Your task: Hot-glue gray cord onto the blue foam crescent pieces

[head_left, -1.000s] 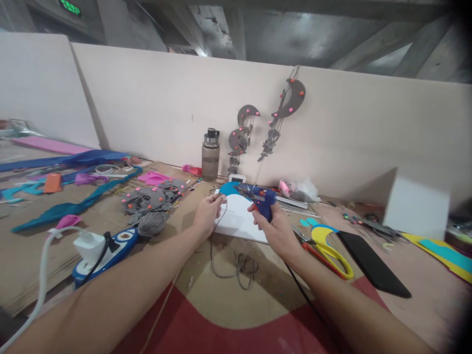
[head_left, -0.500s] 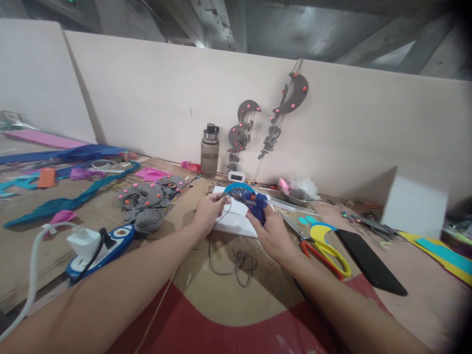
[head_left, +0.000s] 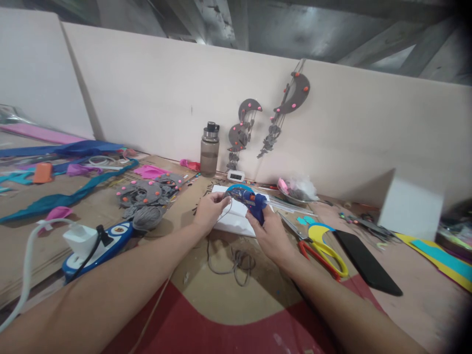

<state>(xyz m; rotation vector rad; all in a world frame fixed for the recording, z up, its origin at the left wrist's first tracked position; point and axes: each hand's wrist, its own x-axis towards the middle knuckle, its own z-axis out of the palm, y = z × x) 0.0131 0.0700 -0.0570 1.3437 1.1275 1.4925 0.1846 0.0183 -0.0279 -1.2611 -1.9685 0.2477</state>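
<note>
My right hand [head_left: 268, 230] is wrapped round the handle of a blue hot glue gun [head_left: 258, 205], a clear glue stick [head_left: 283, 206] jutting from its back. The gun's nozzle points left, close to the fingertips of my left hand [head_left: 211, 210]. Those fingertips are pinched on a grey yarn strand [head_left: 225, 215], and whether the nozzle touches it I cannot tell. More of the yarn lies in a loose tangle [head_left: 242, 265] on the table. Beneath both hands is a white sheet [head_left: 236, 223], with a blue curved piece [head_left: 239, 188] behind the gun.
Scissors [head_left: 326, 253] and a black phone [head_left: 368, 263] lie to the right. At the left are a blue power strip [head_left: 121, 233], a grey yarn ball [head_left: 147, 217] and grey crescents with pompoms [head_left: 142, 191]. A bottle [head_left: 209, 152] stands at the back; crescent ornaments [head_left: 300, 96] hang on the wall.
The view has shifted slightly. Both hands keep their holds; the glue gun and the pinched yarn stay close together, and the strand below my left fingers now curves farther right.
</note>
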